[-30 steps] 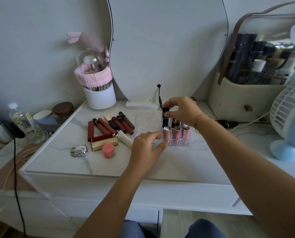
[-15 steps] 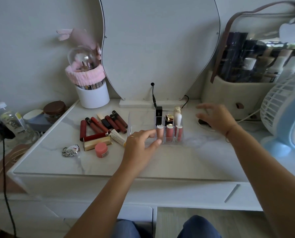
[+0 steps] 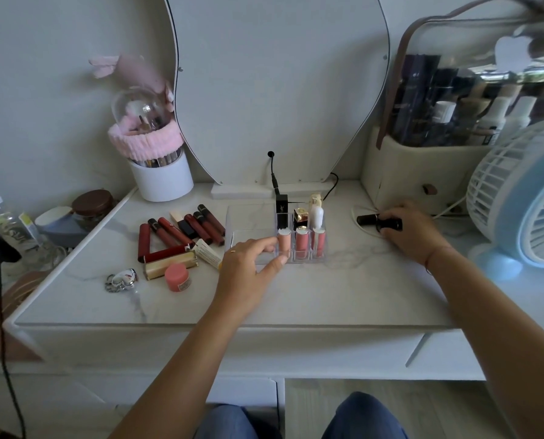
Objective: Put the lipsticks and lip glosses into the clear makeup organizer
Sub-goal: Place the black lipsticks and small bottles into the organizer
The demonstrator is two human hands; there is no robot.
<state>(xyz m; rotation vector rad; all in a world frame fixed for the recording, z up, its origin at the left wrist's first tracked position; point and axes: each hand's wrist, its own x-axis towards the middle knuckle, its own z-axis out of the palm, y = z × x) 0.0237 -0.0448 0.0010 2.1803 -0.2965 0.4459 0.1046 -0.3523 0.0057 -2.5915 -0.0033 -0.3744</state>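
From the head view, the clear makeup organizer [image 3: 299, 236] stands on the white marbled counter [image 3: 343, 293] in front of the mirror base, and only its right-hand slots are filled: three pink lip glosses [image 3: 302, 243] upright along the front row, with a black square-capped lipstick [image 3: 282, 209], a gold-capped one [image 3: 300, 214] and a white tube [image 3: 317, 213] upright behind them. The left hand [image 3: 248, 267] rests against the front of the organizer, thumb and forefinger loosely parted around its near wall beside the leftmost pink gloss (whether the fingertips press the plastic or only brush it cannot be told), so its grip is open and holds nothing. The right hand [image 3: 410, 231] lies well to the right of the organizer, near the cream storage case [image 3: 422, 175], with its grip closed around a dark lipstick tube [image 3: 379, 221] that lies flat on the counter over a pale cable. To the left of the organizer a loose pile of dark red lipsticks and glosses [image 3: 182, 232] lies flat on the counter, with a gold-sided box [image 3: 171, 264], a small pink jar [image 3: 177, 277] and a silver keyring [image 3: 122, 279] in front of it. A white brush cup [image 3: 161, 180] with a pink headband stands at the back left, and a pale blue fan [image 3: 524, 201] stands at the far right.
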